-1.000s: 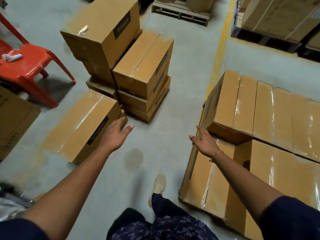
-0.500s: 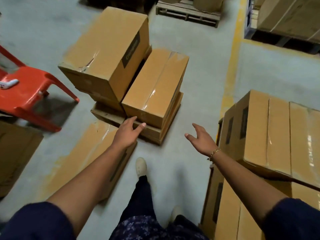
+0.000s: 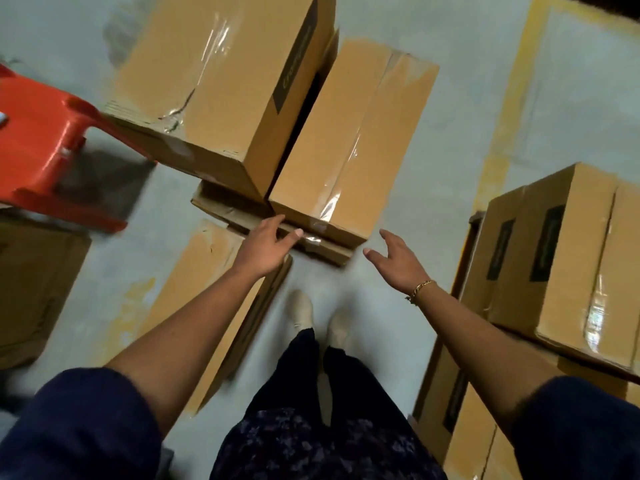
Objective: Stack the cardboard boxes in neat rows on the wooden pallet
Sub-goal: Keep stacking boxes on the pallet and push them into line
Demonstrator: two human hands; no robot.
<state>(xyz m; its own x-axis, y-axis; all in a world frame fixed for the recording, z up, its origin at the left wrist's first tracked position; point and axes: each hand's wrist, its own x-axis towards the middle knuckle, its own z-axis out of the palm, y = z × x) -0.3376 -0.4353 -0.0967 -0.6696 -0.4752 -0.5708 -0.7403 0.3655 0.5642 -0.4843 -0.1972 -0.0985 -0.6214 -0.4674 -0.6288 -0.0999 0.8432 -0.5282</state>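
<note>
A pile of taped cardboard boxes stands on the floor straight ahead. Its nearest top box [image 3: 349, 143] lies lengthwise beside a taller box [image 3: 221, 81]. My left hand [image 3: 265, 245] is stretched out with straight fingers at the near left corner of the pile, over the lower box's edge. My right hand [image 3: 398, 259] reaches forward with spread fingers, just short of the pile's near right corner, holding nothing. On my right, stacked boxes [image 3: 561, 258] sit in rows; the pallet under them is hidden.
A single box [image 3: 207, 289] lies flat on the floor under my left forearm. A red plastic chair [image 3: 41, 133] stands at the left, with another carton [image 3: 31, 289] below it. A yellow floor line [image 3: 502, 133] runs past the right stack. My feet [image 3: 318, 317] are between pile and stack.
I have stepped closer to the pile ahead, which now fills the upper view. Both hands moved forward to its near corners. The right stack has slid toward the frame's edge.
</note>
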